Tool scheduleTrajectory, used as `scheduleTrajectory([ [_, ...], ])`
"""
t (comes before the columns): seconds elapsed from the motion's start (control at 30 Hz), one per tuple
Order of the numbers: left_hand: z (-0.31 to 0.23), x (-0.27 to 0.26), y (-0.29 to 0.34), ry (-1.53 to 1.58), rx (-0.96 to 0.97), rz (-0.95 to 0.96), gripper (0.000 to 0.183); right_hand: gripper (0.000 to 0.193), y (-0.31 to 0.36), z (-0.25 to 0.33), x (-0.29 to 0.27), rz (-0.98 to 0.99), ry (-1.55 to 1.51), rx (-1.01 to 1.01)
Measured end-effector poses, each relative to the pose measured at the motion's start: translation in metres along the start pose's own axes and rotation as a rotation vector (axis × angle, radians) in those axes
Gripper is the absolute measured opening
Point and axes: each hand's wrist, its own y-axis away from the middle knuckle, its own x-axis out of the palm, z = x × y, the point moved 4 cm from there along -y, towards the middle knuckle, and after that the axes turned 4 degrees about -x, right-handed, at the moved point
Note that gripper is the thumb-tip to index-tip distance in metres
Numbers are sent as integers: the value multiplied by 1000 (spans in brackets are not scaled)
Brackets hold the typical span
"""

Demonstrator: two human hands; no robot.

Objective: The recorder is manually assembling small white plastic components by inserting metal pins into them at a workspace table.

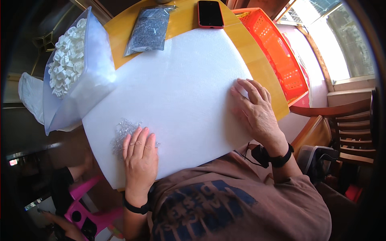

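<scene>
My left hand [140, 158] lies flat, palm down, on the left side of a white sheet [181, 92] that covers most of the wooden table. Its fingers stretch over the near part of a loose pile of small clear plastic pieces [125, 129]. Toward the sheet's right edge, my right hand [257, 110] rests with fingers spread and slightly bent, the thumb side partly blurred. Nothing shows in its grasp. Both wrists wear dark bands.
At the left stands a translucent bin [94, 64] full of white plastic parts [68, 58]. A bag of small clear pieces [149, 30] and a phone [210, 14] lie at the table's far side. An orange basket [277, 56] sits beyond the right edge, near a wooden chair [354, 132].
</scene>
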Motion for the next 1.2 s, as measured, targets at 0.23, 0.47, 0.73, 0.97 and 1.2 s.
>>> scheduleTrajectory([
  [0.23, -6, -7, -4, 11, -1, -27, 35, 32, 9, -11, 2, 14, -119, -14],
  [0.47, -13, -6, -11, 35, 12, -17, 31, 30, 14, -21, 3, -45, -253, -36],
  [0.73, -18, -5, -16, 23, 28, -20, 28, 31, 24, -26, 3, -104, -74, -23],
  [0.97, -23, -2, -20, 32, 31, -2, 26, 50, 17, -11, 7, 98, -38, 49],
  [1.2, -21, -2, -18, 20, 34, -5, 24, 35, 17, -11, 6, 46, -114, -6],
])
